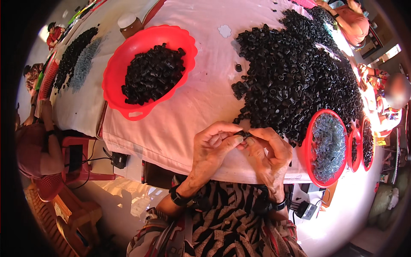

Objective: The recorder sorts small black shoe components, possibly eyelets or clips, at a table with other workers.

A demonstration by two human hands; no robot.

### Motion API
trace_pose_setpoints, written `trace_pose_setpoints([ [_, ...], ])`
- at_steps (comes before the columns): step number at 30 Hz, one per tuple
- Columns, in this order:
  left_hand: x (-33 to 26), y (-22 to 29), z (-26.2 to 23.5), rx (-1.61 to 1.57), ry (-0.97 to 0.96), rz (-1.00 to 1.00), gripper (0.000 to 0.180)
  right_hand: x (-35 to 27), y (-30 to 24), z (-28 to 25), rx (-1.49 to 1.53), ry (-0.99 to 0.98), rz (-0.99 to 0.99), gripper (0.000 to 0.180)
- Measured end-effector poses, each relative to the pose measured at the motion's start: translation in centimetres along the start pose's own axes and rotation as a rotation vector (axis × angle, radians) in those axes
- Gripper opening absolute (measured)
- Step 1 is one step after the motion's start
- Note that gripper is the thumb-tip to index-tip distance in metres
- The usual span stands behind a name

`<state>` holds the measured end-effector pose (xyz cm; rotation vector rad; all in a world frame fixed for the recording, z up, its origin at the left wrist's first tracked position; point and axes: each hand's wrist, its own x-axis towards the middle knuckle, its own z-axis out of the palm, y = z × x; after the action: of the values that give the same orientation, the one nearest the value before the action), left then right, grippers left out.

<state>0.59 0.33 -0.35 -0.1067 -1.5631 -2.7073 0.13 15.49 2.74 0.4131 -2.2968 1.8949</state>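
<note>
Close to the table's near edge, my left hand (210, 150) and my right hand (270, 159) meet fingertip to fingertip. Between them they pinch a small black plastic part (242, 134), mostly covered by the fingers. Just beyond my right hand spreads a large heap of loose black plastic parts (295, 81), many of them ring-shaped or hollow. To the left, a scalloped red plastic basin (112, 83) holds a pile of similar black parts (153, 73).
A red basket (308, 150) of clear bluish pieces (328, 145) stands right of my right hand. A white-capped jar (129, 24) sits behind the basin. Pale cloth (180, 128) covers the table. People (353, 23) sit around; a red chair (81, 156) is at left.
</note>
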Motion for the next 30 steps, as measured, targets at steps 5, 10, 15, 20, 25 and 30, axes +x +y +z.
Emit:
trace_pose_setpoints([
  [5, 0.0, -0.1, 0.2, -0.010, 0.008, 0.030, 0.018, -0.3, 0.5, 0.1, 0.171, 0.024, 0.062, 0.021],
  [10, -0.1, -0.1, 0.1, -0.053, 0.024, 0.008, 0.022, -0.4, 0.7, 0.3, -0.058, 0.086, -0.151, 0.022],
  [15, -0.1, -0.1, 0.0, -0.072, 0.027, 0.034, 0.023, -0.1, 0.1, 0.3, -0.083, 0.063, -0.153, 0.022],
  [20, -0.1, -0.3, -0.2, -0.079, 0.033, 0.038, 0.023, -0.3, 0.2, 0.6, -0.080, 0.077, -0.140, 0.020],
  [25, 0.0, -0.1, -0.1, -0.058, 0.009, 0.080, 0.023, -0.6, 0.2, 0.7, -0.104, 0.088, -0.211, 0.022],
  [30, 0.0, -0.1, 0.0, -0.059, 0.012, 0.075, 0.023, -0.7, -0.1, 1.0, -0.219, 0.104, -0.264, 0.025],
])
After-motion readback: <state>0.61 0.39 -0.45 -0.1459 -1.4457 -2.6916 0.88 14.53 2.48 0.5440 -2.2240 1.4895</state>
